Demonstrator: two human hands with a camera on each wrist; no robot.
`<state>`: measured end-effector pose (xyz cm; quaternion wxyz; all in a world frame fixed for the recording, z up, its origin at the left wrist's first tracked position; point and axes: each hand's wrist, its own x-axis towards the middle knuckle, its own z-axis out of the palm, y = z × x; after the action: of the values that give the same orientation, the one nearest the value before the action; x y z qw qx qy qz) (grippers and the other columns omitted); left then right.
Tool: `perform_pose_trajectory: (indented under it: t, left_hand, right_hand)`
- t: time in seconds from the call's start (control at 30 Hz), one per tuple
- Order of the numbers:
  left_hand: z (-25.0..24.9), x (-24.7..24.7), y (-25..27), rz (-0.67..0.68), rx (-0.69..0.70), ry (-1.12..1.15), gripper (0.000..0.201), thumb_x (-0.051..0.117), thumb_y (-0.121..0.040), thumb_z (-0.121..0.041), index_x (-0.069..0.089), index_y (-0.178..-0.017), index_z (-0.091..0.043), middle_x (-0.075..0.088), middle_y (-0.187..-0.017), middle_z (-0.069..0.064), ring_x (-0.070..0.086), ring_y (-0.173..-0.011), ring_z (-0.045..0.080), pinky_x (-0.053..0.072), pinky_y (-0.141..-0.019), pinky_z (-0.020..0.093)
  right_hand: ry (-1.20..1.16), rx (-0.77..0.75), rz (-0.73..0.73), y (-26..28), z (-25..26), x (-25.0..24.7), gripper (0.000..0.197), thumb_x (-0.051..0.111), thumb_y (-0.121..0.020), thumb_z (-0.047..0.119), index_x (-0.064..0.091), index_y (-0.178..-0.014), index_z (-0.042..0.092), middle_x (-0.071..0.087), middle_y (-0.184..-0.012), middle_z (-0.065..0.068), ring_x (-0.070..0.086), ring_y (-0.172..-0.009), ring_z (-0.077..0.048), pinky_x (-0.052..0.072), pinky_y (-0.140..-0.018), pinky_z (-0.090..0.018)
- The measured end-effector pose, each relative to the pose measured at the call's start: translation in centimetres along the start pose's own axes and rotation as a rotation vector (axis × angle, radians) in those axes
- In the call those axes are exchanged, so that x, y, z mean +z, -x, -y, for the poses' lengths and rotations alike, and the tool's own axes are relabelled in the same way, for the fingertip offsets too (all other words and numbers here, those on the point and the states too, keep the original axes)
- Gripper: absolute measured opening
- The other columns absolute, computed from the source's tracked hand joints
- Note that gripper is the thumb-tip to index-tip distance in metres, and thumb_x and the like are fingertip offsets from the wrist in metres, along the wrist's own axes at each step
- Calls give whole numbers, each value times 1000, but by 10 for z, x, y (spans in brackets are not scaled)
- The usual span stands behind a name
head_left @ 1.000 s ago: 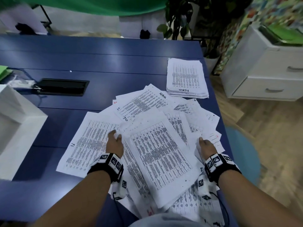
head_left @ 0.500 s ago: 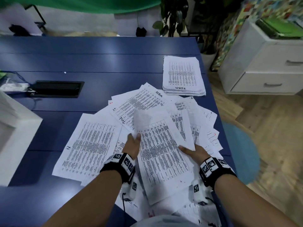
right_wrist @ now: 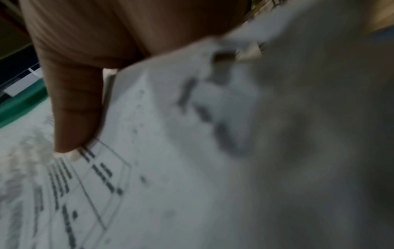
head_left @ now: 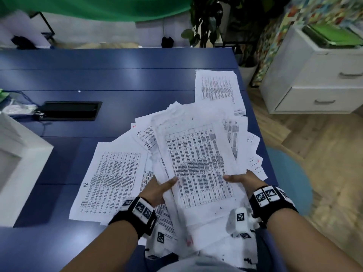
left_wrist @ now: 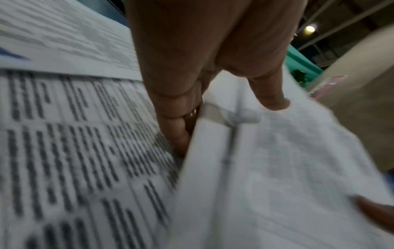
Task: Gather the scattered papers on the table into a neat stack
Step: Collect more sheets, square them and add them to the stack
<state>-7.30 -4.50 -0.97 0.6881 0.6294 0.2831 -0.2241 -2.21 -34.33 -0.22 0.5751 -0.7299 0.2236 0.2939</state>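
Left hand: the left hand (head_left: 157,188) grips the left edge of a bundle of papers (head_left: 198,165), thumb lying on the top printed sheet, the other fingers tucked under it; in the left wrist view the thumb (left_wrist: 268,94) presses on the paper while the fingers (left_wrist: 177,134) slip beneath the lifted sheets
Right hand: the right hand (head_left: 243,178) clasps the right edge of the same bundle, thumb on top and the rest of the hand under the sheets; the right wrist view is blurred, showing only the thumb (right_wrist: 74,109) pressed onto a printed table
Hands together or apart: apart, one on each side of the bundle
Wrists: each carries a black band with white square markers
Bundle of papers: raised and tilted over the near right part of the table, roughly squared, top sheet showing a printed grid
Loose sheets: more papers lie fanned under and around the bundle, with one large sheet (head_left: 112,179) flat to its left
Neat stack: a finished stack (head_left: 218,89) lies at the far right edge of the table, apart from the bundle
Table: dark blue table (head_left: 117,75), with a black rectangular inset (head_left: 70,110) on its left
Beyond: a white box (head_left: 17,165) at near left, and a white drawer unit (head_left: 318,81) on the floor to the right
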Motion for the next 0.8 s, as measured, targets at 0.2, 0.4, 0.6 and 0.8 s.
perform_pose_trajectory:
  t: [0.2,0.4,0.6,0.8]
  left_hand:
    - [10,12,-9,-160,33,-267,91,81,-66,-50,40,-136,-9,59,-125,11,60,-108,30,52,-91,45]
    - [8,30,1,-188,78,-514,59,48,-98,-21,18,-147,-5,43,-137,8,53,-112,24,45,-95,33]
    - [5,30,0,-157,55,-595,65,43,-98,-8,7,-152,-11,18,-159,8,33,-140,26,31,-110,30]
    - [6,16,0,-138,18,-608,67,40,-94,2,9,-152,-14,22,-158,7,52,-122,25,49,-90,23]
  right_hand:
    - [104,-44,-172,2,-9,23,103,77,-60,64,40,-138,7,47,-142,-10,47,-127,-30,37,-106,-44]
    - [195,-74,-284,1,-12,35,67,62,-81,55,49,-125,7,59,-118,-8,56,-107,-27,41,-89,-31]
    - [140,-73,-310,-5,-18,32,66,77,-72,47,53,-118,5,60,-112,-11,57,-102,-28,44,-87,-33]
    - [107,-30,-403,-6,-30,19,42,72,-82,33,57,-106,2,59,-97,-9,56,-99,-29,43,-83,-31]
